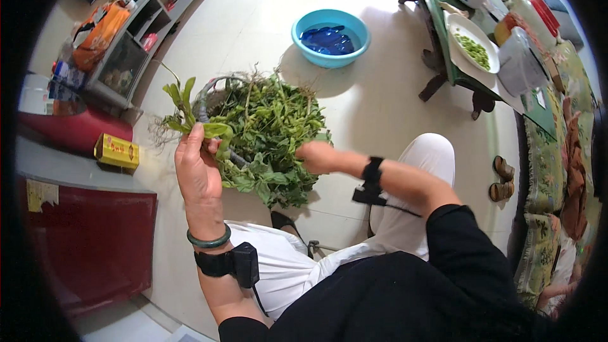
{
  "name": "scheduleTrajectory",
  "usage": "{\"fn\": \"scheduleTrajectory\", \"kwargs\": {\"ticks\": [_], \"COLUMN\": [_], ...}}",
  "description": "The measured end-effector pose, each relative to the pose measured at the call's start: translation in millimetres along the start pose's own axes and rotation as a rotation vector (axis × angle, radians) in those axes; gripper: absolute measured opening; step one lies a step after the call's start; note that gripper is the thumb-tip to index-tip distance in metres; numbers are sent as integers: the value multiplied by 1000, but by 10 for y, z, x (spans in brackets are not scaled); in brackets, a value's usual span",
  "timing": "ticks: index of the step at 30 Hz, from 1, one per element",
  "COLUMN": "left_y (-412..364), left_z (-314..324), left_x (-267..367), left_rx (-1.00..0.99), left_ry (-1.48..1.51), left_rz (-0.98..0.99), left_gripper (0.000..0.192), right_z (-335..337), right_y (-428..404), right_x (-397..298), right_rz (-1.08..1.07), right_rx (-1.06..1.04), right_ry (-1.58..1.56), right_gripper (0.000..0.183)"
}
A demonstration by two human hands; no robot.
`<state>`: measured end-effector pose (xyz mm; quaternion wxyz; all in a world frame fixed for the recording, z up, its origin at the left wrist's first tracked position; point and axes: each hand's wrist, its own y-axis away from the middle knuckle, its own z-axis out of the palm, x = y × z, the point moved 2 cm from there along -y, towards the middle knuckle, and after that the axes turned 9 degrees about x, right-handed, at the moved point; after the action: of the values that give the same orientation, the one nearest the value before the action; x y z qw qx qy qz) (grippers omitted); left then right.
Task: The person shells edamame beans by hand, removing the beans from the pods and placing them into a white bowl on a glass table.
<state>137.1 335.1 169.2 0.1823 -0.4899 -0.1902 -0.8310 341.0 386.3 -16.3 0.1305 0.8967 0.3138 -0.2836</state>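
My left hand point(198, 166) holds a leafy green plant point(183, 104) with its pods and thin roots showing, thumb pressed against the stem. Before me on the floor is a big heap of pod-bearing plants point(270, 123), roots upward, in and over a container whose grey rim point(204, 97) shows at the left. My right hand point(317, 156) is at the heap's right edge, slightly blurred, fingers curled; whether anything is in it cannot be seen. Beyond the heap stands a light blue basin point(331, 59) with water and dark blue items point(327, 40) in it.
A green table point(439, 23) at the upper right bears a white plate point(494, 59) of shelled green beans point(472, 50) and several tubs. Sandals point(502, 178) lie near a patterned sofa point(539, 166). At left are a red cabinet point(95, 242), a yellow box point(117, 151) and a shelf unit point(114, 59).
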Motion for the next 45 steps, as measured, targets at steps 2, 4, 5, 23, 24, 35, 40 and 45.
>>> {"fn": "scheduleTrajectory", "kwargs": {"ticks": [2, 4, 5, 23, 24, 35, 40, 45], "left_y": [0, -10, -7, 29, 41, 48, 43, -12], "left_z": [-5, -51, -38, 279, 304, 533, 502, 449], "left_x": [6, 20, 27, -100, -115, -363, -316, -389], "left_rx": [36, 47, 56, 5, -13, -139, -137, -129], "left_ry": [7, 39, 35, -49, -63, -219, -178, -179], "left_rz": [-9, -26, -25, -26, -31, -69, -42, -55], "left_gripper": [8, 7, 7, 9, 8, 7, 8, 7], "right_z": [437, 753, 867, 987, 933, 678, 627, 261], "right_y": [-45, -155, -198, -228, -135, 647, 767, 844], "right_x": [-234, -469, -538, -383, -369, -144, -264, -321], "right_rz": [-34, -42, -37, 140, 158, 238, 218, 128], "right_rx": [-43, -22, -6, 120, 122, 51, -6, -175], "right_ry": [-76, -158, -183, -579, -532, -346, -341, -153], "right_gripper": [22, 28, 31, 42, 41, 38, 38, 43]}}
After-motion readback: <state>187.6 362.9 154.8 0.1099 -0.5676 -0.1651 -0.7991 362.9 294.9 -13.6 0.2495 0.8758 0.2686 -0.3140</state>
